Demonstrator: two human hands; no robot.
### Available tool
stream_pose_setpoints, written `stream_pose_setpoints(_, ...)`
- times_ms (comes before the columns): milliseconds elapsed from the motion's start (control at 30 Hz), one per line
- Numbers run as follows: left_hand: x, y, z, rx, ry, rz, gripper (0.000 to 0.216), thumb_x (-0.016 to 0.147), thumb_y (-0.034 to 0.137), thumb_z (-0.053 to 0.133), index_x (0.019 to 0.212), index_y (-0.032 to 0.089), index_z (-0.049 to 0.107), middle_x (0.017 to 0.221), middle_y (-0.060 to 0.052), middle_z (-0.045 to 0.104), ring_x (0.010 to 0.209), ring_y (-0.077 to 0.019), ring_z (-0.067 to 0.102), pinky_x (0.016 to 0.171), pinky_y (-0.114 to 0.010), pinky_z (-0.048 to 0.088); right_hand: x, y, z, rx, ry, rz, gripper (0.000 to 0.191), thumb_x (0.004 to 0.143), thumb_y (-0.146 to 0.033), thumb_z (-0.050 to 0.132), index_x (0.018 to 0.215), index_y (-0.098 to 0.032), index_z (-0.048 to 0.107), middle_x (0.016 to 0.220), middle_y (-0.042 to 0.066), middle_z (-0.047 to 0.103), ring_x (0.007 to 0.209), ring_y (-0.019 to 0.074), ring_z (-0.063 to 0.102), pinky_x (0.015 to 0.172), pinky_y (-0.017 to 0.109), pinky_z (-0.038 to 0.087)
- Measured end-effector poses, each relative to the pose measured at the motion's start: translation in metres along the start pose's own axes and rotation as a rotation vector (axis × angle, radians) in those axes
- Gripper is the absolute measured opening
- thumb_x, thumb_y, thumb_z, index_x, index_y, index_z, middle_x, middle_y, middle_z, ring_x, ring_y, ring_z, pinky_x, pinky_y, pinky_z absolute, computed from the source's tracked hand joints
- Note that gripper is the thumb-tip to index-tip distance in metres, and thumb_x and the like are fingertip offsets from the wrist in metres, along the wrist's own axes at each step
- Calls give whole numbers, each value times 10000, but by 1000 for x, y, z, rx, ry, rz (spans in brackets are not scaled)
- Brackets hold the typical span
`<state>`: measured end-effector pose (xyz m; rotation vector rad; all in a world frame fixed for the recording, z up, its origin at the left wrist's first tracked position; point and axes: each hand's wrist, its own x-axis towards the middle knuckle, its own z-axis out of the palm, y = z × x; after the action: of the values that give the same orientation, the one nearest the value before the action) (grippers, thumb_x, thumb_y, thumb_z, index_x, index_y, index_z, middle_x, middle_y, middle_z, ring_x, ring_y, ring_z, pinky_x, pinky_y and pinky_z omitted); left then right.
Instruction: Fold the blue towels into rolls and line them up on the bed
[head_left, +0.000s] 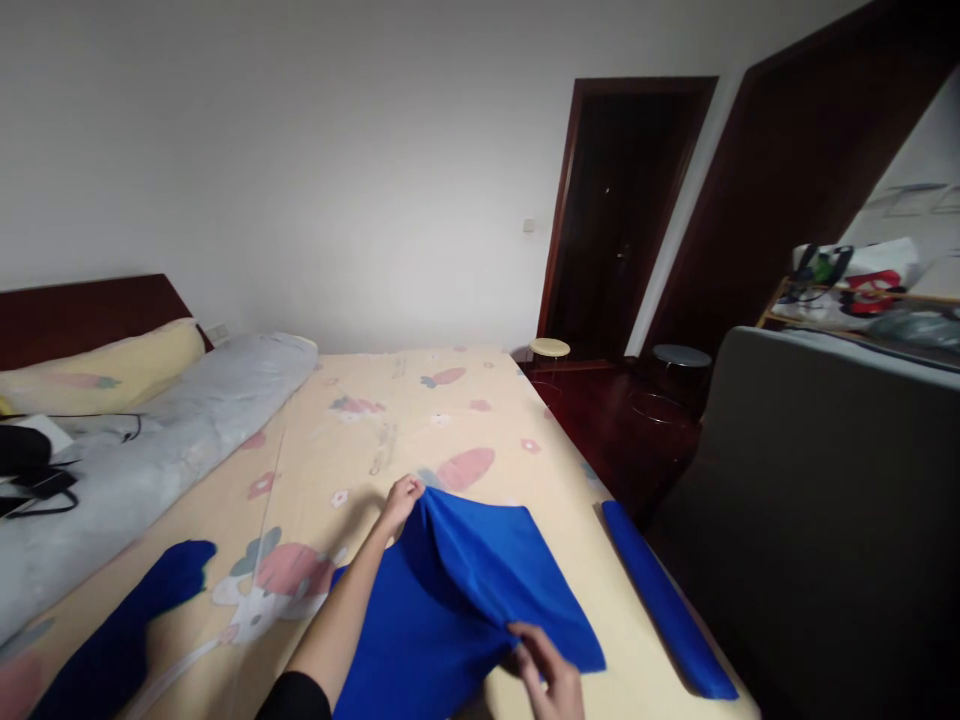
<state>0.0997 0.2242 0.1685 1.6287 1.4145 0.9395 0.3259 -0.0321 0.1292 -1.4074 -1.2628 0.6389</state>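
Royal-blue, smooth-faced fabric sheet (412, 620): on the near part of the bed, between your hands, partly lifted into a raised fold; its near end runs out of view.
Wide bed with a cream cover printed with pink carrots and flowers (420, 440): bears the sheet and two other blue items.
Upright, flat dark-grey panel (817, 520): stands to the right of the bed.
Pale-grey, rumpled quilt (187, 430): lies along the left side, in front of a yellow pillow (142, 360).
Dark-blue, curved-edged fabric piece (124, 630): flat on the cover, left of your left forearm, apart from the sheet.
Long, narrow blue fabric bundle (664, 600): along the bed's right edge, apart from the sheet; rolled or folded, cannot tell which.
Your left hand (405, 496): fingers narrowed to a pinch on the sheet's far edge; black sleeve on that arm.
Your right hand (549, 672): thumb and fingers pinching the sheet's nearer edge, at the fold's lower end.
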Motion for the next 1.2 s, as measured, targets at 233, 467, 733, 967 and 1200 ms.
stream_pose_setpoints(233, -57, 78, -95, -380, 172, 121, 413, 679, 567, 679, 846, 207, 566, 714, 28, 627, 687, -129, 598, 687, -253, 445, 101, -72, -55, 239, 102, -19, 434, 663, -574, 727, 861, -188, 712, 756, 69, 726, 678, 203, 665, 631, 305, 561)
stream_pose_setpoints(467, -124, 132, -150, -446, 199, 143, 465, 672, 478, 755, 1005, 171, 652, 805, -30, 705, 724, -149, 641, 700, -271, 488, 170, -117, -63, 235, 9, -155, 478, 679, -578, 713, 954, -187, 726, 956, 110, 750, 887, 256, 686, 824, 395, 547)
stream_pose_setpoints(733, -153, 144, -171, -374, 234, 154, 435, 623, 405, 819, 963, 154, 715, 915, -77, 753, 812, -174, 667, 784, -297, 508, 195, -146, -60, 271, -121, -152, 573, 606, -588, 770, 988, -164, 726, 827, 82, 756, 796, 231, 688, 779, 376, 548)
stream_pose_setpoints(967, -156, 149, -181, -256, 359, 171, 431, 550, 442, 840, 854, 153, 739, 750, -52, 742, 669, -154, 628, 678, -282, 496, 197, -149, -65, 244, -123, -180, 525, 595, -573, 784, 908, -156, 728, 783, 83, 748, 745, 225, 692, 721, 354, 559)
stream_pose_setpoints(1200, -156, 158, -186, -170, 366, 208, 398, 539, 500, 825, 780, 191, 757, 756, -59, 753, 641, -169, 610, 633, -295, 496, 196, -161, -73, 179, -95, -242, 473, 620, -610, 745, 805, -175, 731, 780, 83, 754, 714, 228, 693, 692, 359, 569)
